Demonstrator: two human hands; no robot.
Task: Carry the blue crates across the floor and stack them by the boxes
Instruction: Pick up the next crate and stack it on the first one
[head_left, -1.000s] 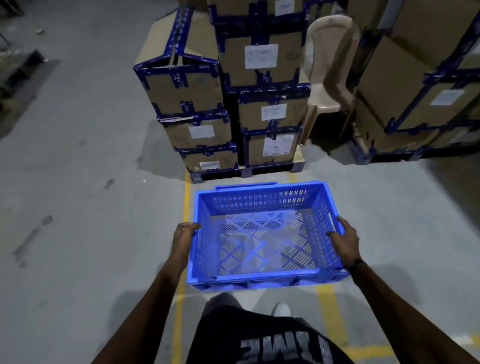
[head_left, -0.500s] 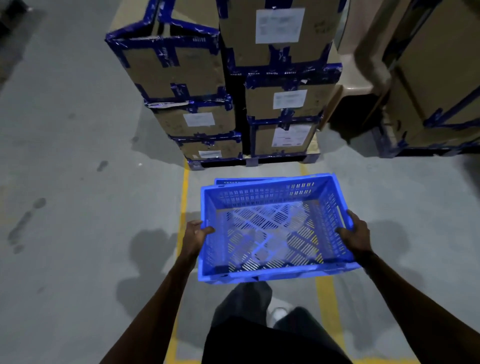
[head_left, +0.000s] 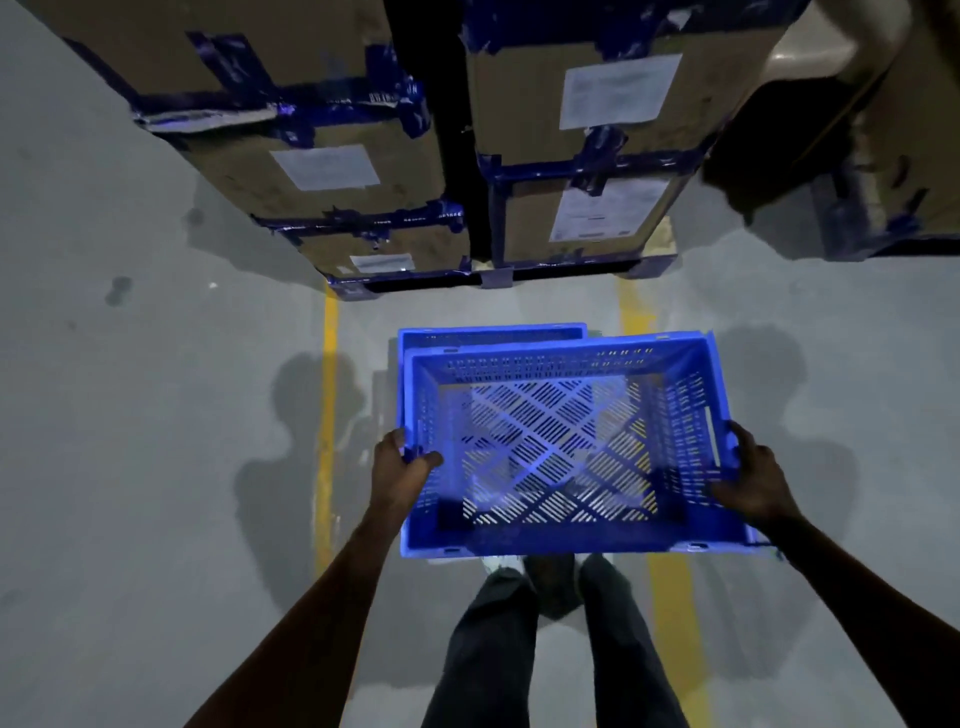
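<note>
A yellow painted line (head_left: 327, 415) runs down the grey concrete floor (head_left: 130, 467) at left. The left hand (head_left: 402, 475) grips the left rim of an empty blue slotted plastic crate (head_left: 566, 535), held above a second blue crate (head_left: 488, 335) resting on the floor before the stacked brown cardboard boxes with blue tape (head_left: 358, 182). The right hand (head_left: 756, 480) clasps the crate's right side.

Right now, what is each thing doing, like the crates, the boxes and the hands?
Top crate: empty, held by both side walls above another crate.
Lower crate: mostly hidden below, only its far rim shows.
Boxes: taped shut, labelled, stacked on a pallet.
Left hand: gripping the crate's left rim.
Right hand: gripping the crate's right wall.
</note>
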